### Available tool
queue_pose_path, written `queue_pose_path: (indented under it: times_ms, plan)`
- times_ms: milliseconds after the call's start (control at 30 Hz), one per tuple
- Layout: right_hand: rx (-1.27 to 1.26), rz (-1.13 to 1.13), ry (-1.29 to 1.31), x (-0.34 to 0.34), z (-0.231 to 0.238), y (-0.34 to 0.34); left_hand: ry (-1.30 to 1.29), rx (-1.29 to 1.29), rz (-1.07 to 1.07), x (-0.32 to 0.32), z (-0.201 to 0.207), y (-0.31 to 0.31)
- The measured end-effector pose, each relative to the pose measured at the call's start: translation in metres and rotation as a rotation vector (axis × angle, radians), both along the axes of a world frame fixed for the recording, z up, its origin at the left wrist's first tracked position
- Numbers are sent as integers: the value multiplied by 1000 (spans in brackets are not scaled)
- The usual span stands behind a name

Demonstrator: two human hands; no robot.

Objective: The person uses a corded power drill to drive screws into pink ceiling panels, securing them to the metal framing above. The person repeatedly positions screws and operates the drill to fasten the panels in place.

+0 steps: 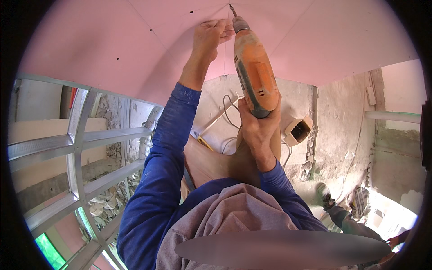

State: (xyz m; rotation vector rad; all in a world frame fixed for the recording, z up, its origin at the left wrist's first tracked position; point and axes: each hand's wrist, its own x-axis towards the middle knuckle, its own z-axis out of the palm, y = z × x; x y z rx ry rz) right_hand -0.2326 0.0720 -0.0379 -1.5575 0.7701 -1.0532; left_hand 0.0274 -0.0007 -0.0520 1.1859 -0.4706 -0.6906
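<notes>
The right hand is gripping the dusty orange-and-grey power drill, its slim bit pointing at the flat pink board; beside it, the left hand's fingers are half-curling, possible contents unclear.

Right grip around orange drill, pink panel

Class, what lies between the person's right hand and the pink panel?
In the head view, the orange drill lies between the right hand and the pink panel, its chuck and bit toward the panel.
</notes>
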Motion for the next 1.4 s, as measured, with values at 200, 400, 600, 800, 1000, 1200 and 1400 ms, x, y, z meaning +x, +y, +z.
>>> queue_pose_path:
  times_ms: [200,400,600,800,1000,1200,1400]
  plan:
    - [-44,-15,20,0,1,1,9,-3,-12,1,-3,-1]
    - [-57,-23,25,1,2,1,12,-18,-9,1,-5,-3]
    - [-48,-24,28,2,3,2,25,-27,-2,1,-6,-4]
    - [-56,-29,58,1,3,1,12,-27,5,-1,-4,-2]
    - [-65,-29,51,1,5,1,9,-32,12,-3,-4,-2]
    - [-73,-37,48,2,6,2,14,-35,7,-2,-5,-3]
    - [-75,-50,60,4,5,3,23,-40,11,-3,-4,-1]
